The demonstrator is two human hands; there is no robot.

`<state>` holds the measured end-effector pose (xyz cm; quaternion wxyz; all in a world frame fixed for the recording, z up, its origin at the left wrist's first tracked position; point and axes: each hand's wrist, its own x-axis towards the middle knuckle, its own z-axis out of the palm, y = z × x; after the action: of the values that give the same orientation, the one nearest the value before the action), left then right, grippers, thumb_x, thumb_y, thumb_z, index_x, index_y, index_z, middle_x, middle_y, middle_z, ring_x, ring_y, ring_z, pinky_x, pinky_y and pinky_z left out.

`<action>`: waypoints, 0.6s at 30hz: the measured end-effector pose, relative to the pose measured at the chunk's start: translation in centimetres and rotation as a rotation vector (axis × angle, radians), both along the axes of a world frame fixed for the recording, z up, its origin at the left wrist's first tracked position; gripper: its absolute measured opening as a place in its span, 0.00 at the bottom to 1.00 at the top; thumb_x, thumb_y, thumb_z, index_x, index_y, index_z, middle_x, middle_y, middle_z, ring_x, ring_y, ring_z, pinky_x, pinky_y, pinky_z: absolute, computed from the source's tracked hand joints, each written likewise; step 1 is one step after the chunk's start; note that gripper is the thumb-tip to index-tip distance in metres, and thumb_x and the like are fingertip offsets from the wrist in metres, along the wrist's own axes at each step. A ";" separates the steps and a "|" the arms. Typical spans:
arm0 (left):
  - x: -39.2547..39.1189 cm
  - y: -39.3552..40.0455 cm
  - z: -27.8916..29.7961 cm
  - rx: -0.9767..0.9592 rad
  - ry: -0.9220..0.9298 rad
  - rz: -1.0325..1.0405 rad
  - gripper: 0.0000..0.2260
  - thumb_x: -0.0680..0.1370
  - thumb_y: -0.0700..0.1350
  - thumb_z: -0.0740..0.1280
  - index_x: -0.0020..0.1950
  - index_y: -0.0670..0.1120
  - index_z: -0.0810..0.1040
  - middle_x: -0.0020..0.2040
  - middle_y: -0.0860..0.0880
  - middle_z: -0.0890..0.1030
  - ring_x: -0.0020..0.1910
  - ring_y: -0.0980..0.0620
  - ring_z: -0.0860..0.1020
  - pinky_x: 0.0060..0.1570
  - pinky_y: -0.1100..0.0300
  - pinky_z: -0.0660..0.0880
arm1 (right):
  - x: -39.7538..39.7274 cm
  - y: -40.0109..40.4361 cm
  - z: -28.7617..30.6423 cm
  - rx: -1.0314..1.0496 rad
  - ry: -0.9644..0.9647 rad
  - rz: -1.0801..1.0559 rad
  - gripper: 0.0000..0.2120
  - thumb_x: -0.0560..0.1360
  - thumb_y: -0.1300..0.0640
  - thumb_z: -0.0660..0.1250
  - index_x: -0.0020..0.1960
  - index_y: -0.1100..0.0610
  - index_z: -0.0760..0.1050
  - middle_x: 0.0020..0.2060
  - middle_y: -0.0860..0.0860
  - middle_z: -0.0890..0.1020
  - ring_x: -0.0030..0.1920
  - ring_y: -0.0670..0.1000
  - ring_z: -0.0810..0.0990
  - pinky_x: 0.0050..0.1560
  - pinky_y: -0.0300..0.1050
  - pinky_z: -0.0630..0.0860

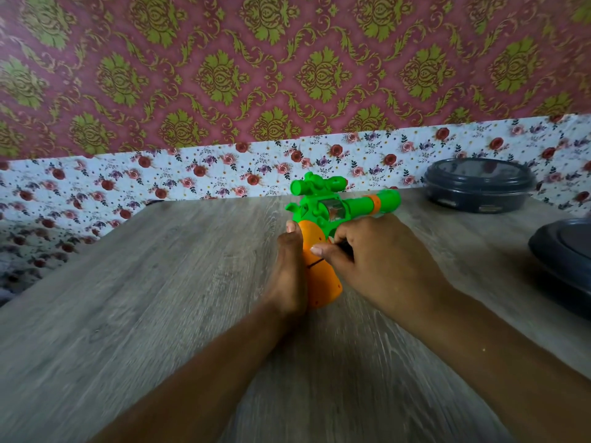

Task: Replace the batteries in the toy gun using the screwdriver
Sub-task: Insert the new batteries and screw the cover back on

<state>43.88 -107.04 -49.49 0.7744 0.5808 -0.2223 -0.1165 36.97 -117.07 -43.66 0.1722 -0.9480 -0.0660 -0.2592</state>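
grey wood-grain table point(134, 298) runs under damask and floral wallpaper, with two dark lidded containers point(479, 187) at far right. mid-table the toy gun point(323, 225) lies barrel right; the left hand point(287, 276) grasps its orange grip, and the right hand point(377, 260) pinches something dark, likely the screwdriver point(343, 247), at the grip. judged: loosening the battery-cover screw; next needs a seated tip and steady turning.

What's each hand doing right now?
Left hand: grips the toy gun by its orange handle.
Right hand: curled around a dark tool, mostly hidden.
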 end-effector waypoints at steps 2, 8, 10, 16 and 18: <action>0.0 0.1 -0.3 0.002 -0.020 -0.025 0.25 0.80 0.57 0.42 0.48 0.48 0.76 0.39 0.54 0.85 0.43 0.58 0.82 0.44 0.65 0.79 | -0.3 0.3 0.2 -0.070 0.023 -0.038 0.24 0.74 0.38 0.58 0.28 0.52 0.56 0.26 0.49 0.63 0.34 0.53 0.68 0.27 0.42 0.56; -0.3 0.3 0.1 0.072 0.029 0.073 0.29 0.79 0.60 0.43 0.59 0.41 0.75 0.53 0.40 0.81 0.54 0.48 0.80 0.55 0.52 0.77 | -0.8 0.2 0.5 -0.150 0.069 0.002 0.18 0.76 0.39 0.51 0.38 0.52 0.64 0.32 0.49 0.67 0.38 0.54 0.70 0.31 0.46 0.62; -0.3 0.1 0.3 0.070 0.043 0.117 0.31 0.79 0.65 0.46 0.62 0.42 0.74 0.60 0.37 0.78 0.60 0.43 0.77 0.61 0.45 0.73 | -0.5 -0.3 0.6 -0.008 0.154 0.127 0.09 0.77 0.44 0.57 0.50 0.50 0.65 0.37 0.48 0.73 0.42 0.54 0.76 0.40 0.50 0.71; 0.1 0.2 -0.1 0.090 0.009 0.128 0.28 0.80 0.61 0.43 0.58 0.45 0.75 0.58 0.38 0.78 0.58 0.43 0.77 0.56 0.50 0.75 | 0.5 -1.3 0.0 0.103 0.124 0.221 0.05 0.74 0.58 0.64 0.43 0.49 0.69 0.37 0.50 0.80 0.41 0.53 0.79 0.44 0.56 0.76; 0.2 0.2 -0.2 0.084 0.010 0.135 0.32 0.77 0.66 0.46 0.63 0.43 0.71 0.61 0.38 0.77 0.60 0.43 0.77 0.59 0.46 0.74 | 0.5 -1.1 -0.2 0.110 0.067 0.221 0.07 0.74 0.58 0.64 0.41 0.48 0.70 0.34 0.50 0.80 0.38 0.53 0.79 0.41 0.56 0.77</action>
<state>44.07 -106.83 -49.65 0.7564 0.6261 -0.1736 -0.0761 37.50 -118.17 -43.86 0.2535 -0.9322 -0.1502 -0.2101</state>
